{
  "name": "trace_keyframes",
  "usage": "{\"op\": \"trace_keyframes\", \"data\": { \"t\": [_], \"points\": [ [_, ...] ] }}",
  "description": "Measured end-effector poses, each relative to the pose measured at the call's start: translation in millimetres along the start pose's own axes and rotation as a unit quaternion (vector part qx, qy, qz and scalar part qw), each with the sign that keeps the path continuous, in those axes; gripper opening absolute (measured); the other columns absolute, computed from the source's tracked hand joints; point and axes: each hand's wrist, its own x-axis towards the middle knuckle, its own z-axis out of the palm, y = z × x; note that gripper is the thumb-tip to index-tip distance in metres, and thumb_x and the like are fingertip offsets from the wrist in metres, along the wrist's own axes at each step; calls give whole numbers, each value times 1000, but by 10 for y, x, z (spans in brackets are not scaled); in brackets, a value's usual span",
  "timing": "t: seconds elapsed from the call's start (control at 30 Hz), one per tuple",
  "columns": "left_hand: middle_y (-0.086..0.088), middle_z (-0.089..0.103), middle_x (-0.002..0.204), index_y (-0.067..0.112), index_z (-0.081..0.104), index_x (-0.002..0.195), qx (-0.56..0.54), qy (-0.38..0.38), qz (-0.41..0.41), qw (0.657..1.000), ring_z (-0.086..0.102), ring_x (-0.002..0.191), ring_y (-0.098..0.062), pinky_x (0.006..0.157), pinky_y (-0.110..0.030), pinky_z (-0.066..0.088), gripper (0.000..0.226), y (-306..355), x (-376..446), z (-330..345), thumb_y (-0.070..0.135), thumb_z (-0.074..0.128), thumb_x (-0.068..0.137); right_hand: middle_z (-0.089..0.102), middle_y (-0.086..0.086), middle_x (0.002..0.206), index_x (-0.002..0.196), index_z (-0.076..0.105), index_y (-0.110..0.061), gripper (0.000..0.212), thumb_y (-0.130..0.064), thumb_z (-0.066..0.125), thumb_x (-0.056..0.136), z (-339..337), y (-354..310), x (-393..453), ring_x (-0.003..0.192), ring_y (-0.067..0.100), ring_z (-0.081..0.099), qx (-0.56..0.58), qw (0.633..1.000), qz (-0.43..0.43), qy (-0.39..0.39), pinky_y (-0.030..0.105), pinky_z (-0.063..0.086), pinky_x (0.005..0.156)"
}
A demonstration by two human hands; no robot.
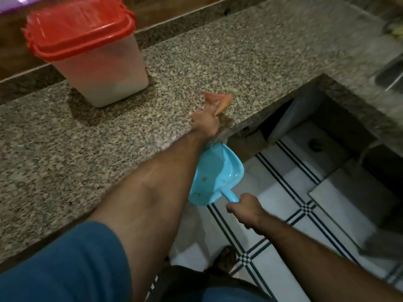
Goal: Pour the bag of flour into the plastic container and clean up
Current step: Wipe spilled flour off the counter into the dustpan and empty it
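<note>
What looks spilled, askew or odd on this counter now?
Nothing stands out. The container stands upright, red lid on. The left hand wipes with a cloth at the counter edge; the right hand holds the dustpan below.

Open granite counter [218, 51] right of lidded container [91, 62], dustpan [214, 177] blocking counter edge

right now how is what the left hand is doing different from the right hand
The left hand is up on the counter, closed around an orange cloth; the right hand is lower, off the counter's edge, above the tiled floor.
The left hand grips soft cloth; the right hand grips the handle of a blue dustpan.
Both are shut on a cleaning tool.
</note>
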Motion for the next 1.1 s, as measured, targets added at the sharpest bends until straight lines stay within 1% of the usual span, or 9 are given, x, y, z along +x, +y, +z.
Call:
{"op": "trace_keyframes", "data": {
  "t": [0.1,0.23,0.33,0.47,0.63,0.73,0.9,1.0,1.1],
  "points": [
    [-12,40,168,21,42,163,141,-108,77,981,38,154,-36,126,-41,29,58,73,-80,268,31,45,106,65,9,80,97,59,-9,22,-24,71,86,-66,11,52,56,19,57,-3,1000,-9,-2,27,42,43],
    [-2,66,125,19,74,129,104,4,53,993,58,117,-21,102,-32,43,36,-42,-684,76,20,48,103,65,9,83,97,58,-10,19,-22,70,87,-93,13,96,59,18,57,-1,1000,-18,-16,26,42,43],
    [6,66,124,40,69,135,106,34,-36,993,64,106,-20,94,-35,52,47,-380,-1171,-293,19,45,101,68,10,86,95,60,-10,19,-25,69,87,-43,29,88,62,20,61,-60,997,-34,-28,26,44,42],
    [-12,70,106,15,70,134,90,158,-253,950,68,100,-36,77,-37,48,40,-1076,-1777,-986,11,48,101,69,11,89,98,62,-10,21,-26,70,88,110,-16,81,63,20,63,-122,989,-67,-53,27,45,44],
    [-26,71,125,9,68,136,54,317,-373,870,66,116,-44,96,-45,51,38,-1691,-2343,-1400,16,49,103,63,10,81,94,59,-9,15,-21,68,91,262,-163,96,56,17,56,-113,987,-78,-79,24,41,41],
    [-23,71,126,12,58,145,120,265,-401,869,66,118,-45,102,-51,54,47,-1831,-2358,-1211,25,54,100,63,9,79,97,59,-9,16,-21,69,92,309,-236,109,55,16,54,-106,988,-75,-84,25,42,42],
    [-5,59,136,18,71,121,120,274,-268,916,62,100,-20,99,-47,57,26,-1433,-1967,-553,20,61,98,63,10,79,95,59,-9,16,-20,70,90,382,-320,151,56,18,55,-102,990,-64,-75,26,42,42],
    [-3,73,123,31,73,117,-31,139,-91,986,67,95,-13,86,-40,62,22,-1065,-1443,-399,29,54,107,62,9,79,94,58,-10,15,-19,69,90,395,-357,155,56,18,54,-98,991,-58,-68,26,41,42],
    [5,79,108,40,73,121,-102,116,-99,983,76,94,-18,84,-47,66,27,-833,-927,-551,41,53,103,62,10,82,95,58,-10,15,-20,69,89,344,-379,148,61,20,56,-98,991,-53,-68,28,42,44]
  ]
}}
